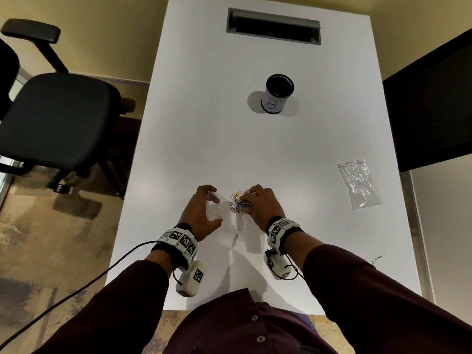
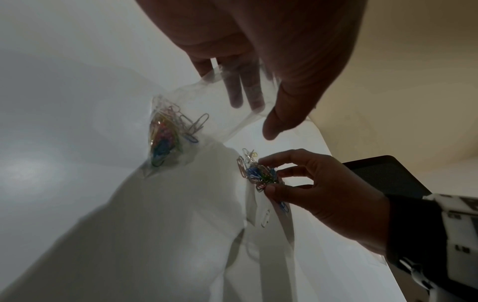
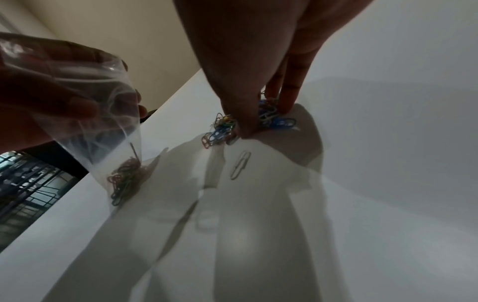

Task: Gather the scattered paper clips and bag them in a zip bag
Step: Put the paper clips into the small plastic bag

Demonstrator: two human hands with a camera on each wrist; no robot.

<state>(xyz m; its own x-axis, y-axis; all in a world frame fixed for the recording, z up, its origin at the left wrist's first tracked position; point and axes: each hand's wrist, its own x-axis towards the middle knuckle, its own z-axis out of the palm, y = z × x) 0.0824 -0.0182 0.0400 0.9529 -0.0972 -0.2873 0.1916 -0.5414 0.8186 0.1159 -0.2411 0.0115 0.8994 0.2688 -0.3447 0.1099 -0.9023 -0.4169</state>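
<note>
My left hand (image 1: 204, 213) grips a clear zip bag (image 1: 217, 208) by its open mouth, fingers inside and thumb outside; the bag (image 2: 196, 114) (image 3: 103, 122) has several coloured paper clips (image 2: 165, 134) (image 3: 124, 179) at its bottom, which touches the white table (image 1: 229, 139). My right hand (image 1: 263, 203) pinches a bunch of coloured clips (image 1: 238, 204) (image 2: 258, 173) (image 3: 271, 116) on the table just right of the bag. One loose silver clip (image 1: 248, 224) (image 3: 240, 165) lies near that hand's heel.
A second clear zip bag (image 1: 360, 183) lies flat near the table's right edge. A black cup with a white label (image 1: 277, 94) stands farther back. A grey cable slot (image 1: 273, 26) is at the far end, an office chair (image 1: 56, 118) to the left.
</note>
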